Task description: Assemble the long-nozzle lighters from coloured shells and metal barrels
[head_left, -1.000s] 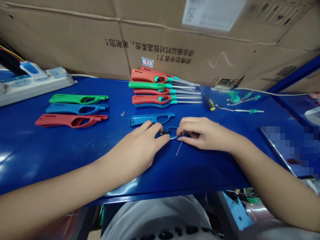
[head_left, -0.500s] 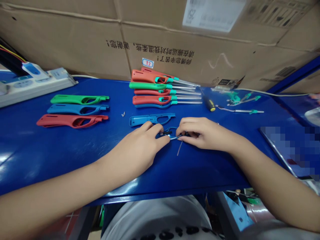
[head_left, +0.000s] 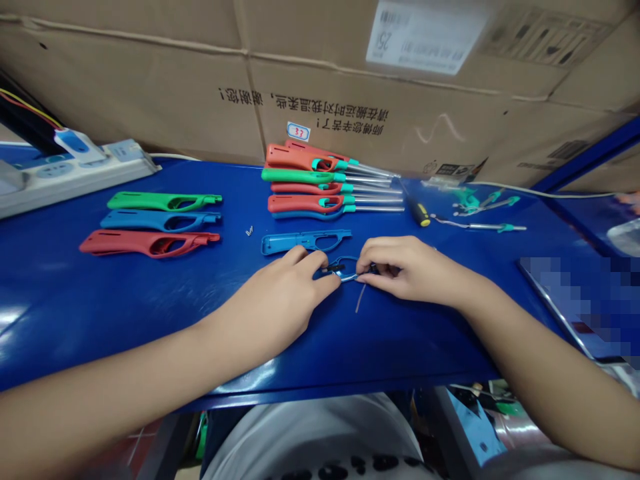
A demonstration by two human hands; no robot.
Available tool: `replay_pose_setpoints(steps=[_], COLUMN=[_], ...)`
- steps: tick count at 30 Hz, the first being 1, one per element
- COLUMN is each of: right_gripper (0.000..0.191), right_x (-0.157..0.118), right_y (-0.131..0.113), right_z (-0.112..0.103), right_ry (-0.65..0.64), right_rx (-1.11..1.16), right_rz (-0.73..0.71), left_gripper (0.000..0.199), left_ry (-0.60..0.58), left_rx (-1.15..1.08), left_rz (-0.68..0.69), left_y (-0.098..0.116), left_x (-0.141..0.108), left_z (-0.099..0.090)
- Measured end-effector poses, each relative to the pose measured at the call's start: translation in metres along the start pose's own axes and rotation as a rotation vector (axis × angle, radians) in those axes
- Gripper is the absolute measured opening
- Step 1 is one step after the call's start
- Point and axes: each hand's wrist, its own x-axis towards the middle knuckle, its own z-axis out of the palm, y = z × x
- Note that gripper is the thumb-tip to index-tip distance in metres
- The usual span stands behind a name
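Between my hands lies a blue lighter shell half, with a small black part set in it; much of the shell is hidden by my fingers. My left hand is closed around the shell's left end. At its right end my right hand pinches, and a thin wire sticks out below those fingertips. Exactly what the right fingertips pinch is covered. Just beyond my left hand rests another blue shell half, its hollow side up.
Assembled gas lighters lie stacked at the back. Green, blue and red shells sit left, near small metal pins. A screwdriver and metal tubes with green parts lie right. A power strip and cardboard box stand behind.
The view has shifted slightly, so the whole scene sits a little lower and further right. Both hands keep nearly the same grip, with a bit more of the shell's loop showing between them.
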Motion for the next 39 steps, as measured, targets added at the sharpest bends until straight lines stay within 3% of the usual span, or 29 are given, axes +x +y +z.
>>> replay_pose_setpoints(steps=[14,20,39], right_gripper=[0.011,0.013,0.022], right_x=[-0.002,-0.001,-0.005], right_y=[0.0,0.0,-0.007], right_z=[-0.001,-0.002,-0.009], right_ry=[0.014,0.038,-0.028], right_rx=[-0.054,-0.047,-0.092], right_rz=[0.006,-0.033,0.014], left_gripper=[0.041,0.04,0.044], left_ry=[-0.005,0.003,0.041], left_rx=[0.067,-0.002,0.039], left_rz=[-0.012,-0.053,-0.032], left_y=[0.005,0.008,0.012], left_x=[-0.001,-0.001,-0.003], left_z=[0.002,0.001,0.003])
